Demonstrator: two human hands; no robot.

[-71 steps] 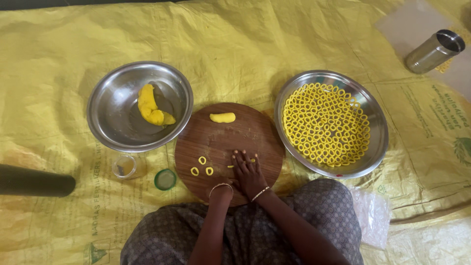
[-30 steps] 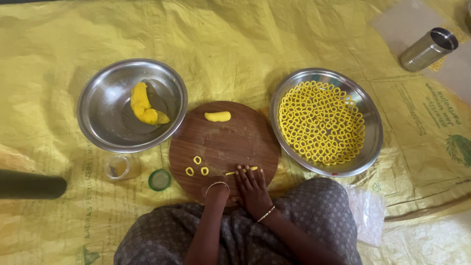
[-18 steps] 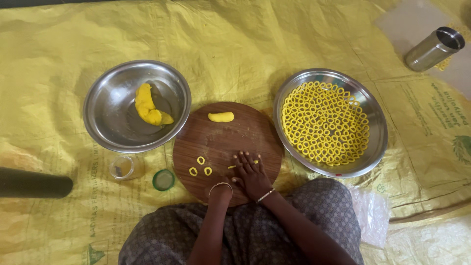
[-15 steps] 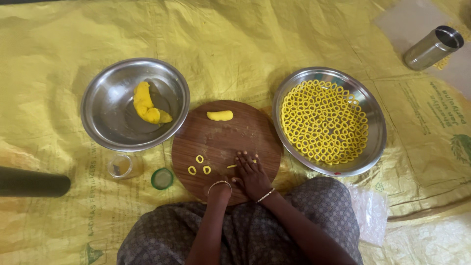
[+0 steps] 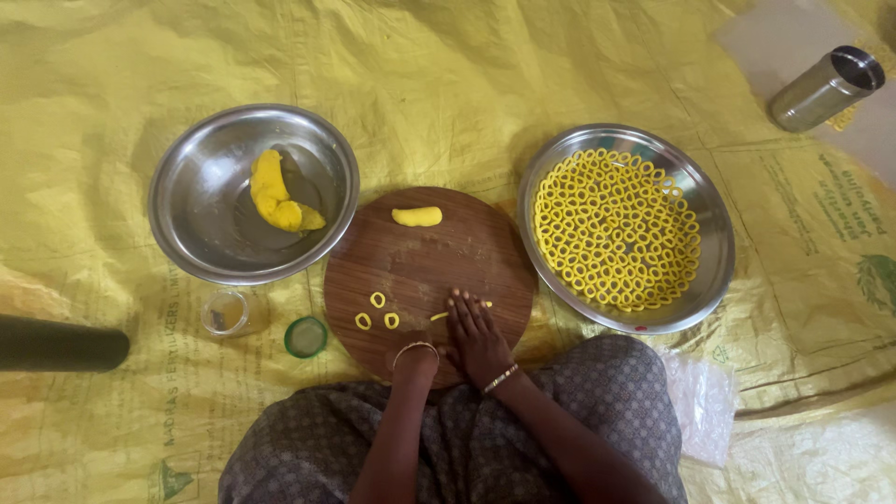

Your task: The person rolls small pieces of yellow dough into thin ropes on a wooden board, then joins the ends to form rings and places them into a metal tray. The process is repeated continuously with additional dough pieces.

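The right hand (image 5: pixel 478 338) lies flat, fingers spread, on a thin dough strand (image 5: pixel 439 316) at the near edge of the round board (image 5: pixel 429 266). The left hand (image 5: pixel 417 359) is mostly hidden; its fingers cannot be told. The strand looks soft, light and easily torn, best lifted gently by its ends.

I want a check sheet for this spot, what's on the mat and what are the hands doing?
Surface: yellow plastic sheet, wrinkled; round wooden board on it.
Job's things: dough strip under the right hand; three dough rings and a dough lump on the board; bowl holding dough; tray full of rings.
Clutter: small jar, green lid, steel tumbler, plastic bag.
Hands: right hand flat on the board; left hand mostly hidden.
Cables: nothing seen.
Surroundings: dark cylinder at left.
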